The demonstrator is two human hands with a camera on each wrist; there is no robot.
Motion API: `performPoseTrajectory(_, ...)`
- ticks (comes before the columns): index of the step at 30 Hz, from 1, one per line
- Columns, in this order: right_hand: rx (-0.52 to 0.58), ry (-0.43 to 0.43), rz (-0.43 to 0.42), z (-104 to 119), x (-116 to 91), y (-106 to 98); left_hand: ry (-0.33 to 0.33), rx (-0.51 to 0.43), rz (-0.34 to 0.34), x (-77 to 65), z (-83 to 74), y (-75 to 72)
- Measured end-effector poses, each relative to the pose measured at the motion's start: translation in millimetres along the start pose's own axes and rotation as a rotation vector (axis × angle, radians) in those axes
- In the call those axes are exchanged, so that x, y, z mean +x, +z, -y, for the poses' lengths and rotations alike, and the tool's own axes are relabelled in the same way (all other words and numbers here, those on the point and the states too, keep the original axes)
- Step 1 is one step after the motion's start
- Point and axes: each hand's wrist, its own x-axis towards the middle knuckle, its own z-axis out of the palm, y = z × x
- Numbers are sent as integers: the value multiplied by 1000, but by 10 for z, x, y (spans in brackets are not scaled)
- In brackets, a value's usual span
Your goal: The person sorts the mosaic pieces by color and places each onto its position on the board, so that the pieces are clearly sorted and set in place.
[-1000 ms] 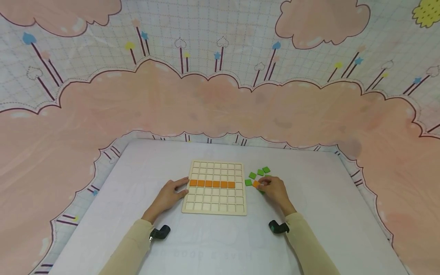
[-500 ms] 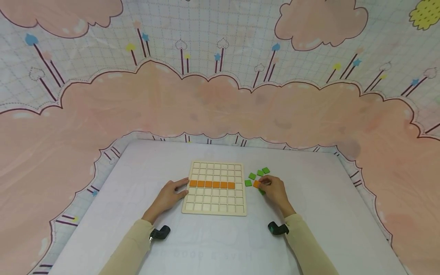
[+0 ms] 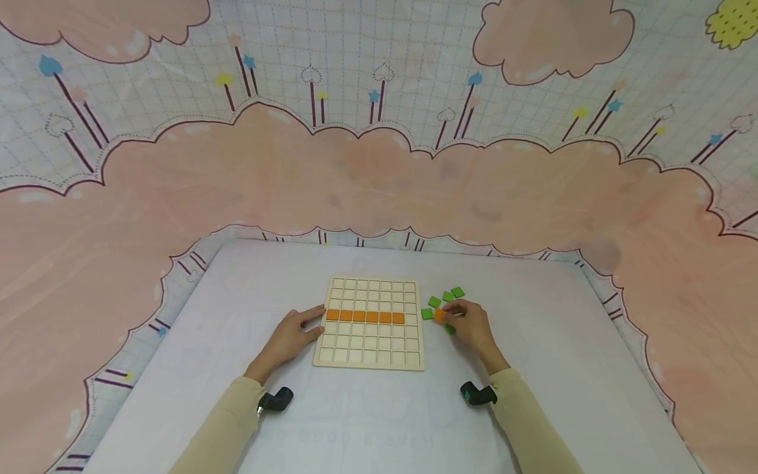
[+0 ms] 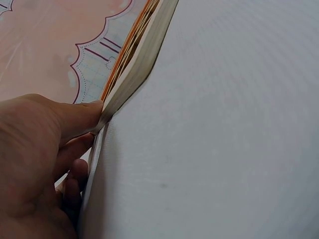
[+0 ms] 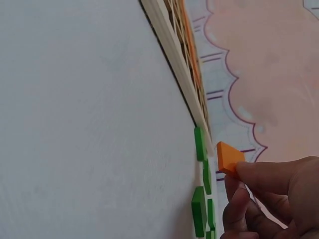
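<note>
A pale wooden grid board (image 3: 370,362) lies flat on the white table with a row of orange tiles (image 3: 366,316) across its middle; the row's rightmost cell is bare. My left hand (image 3: 291,339) rests against the board's left edge, thumb and forefinger spread apart along it. To the right of the board, my right hand (image 3: 472,327) pinches one orange tile (image 5: 229,157) between thumb and fingers. In the right wrist view this tile is tilted and raised above the loose green tiles. One green tile (image 3: 450,329) lies just under the right fingers.
More loose green tiles (image 3: 448,296) lie on the white table (image 3: 533,309) beyond the right hand, and one green tile (image 3: 428,314) sits close to the board's right edge. Behind the table hangs a patterned cloth (image 3: 379,178). A black wrist camera (image 3: 478,394) stands out from the right sleeve.
The pinched orange tile has risen slightly and shifted a little left with my right hand. My left hand and the board stay in place.
</note>
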Motion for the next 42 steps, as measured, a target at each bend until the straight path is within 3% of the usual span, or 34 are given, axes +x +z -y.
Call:
performPoseTrajectory(15,-5,-39,15,159,0,135,-4,-3,0,-1,1,-10)
performPoseTrajectory(27,30,-122,38,223,11,280,-4,3,-6,-5,2,-13)
performPoseTrajectory(42,30,-105,72,268,10,386,0,-7,-1,1,3,3)
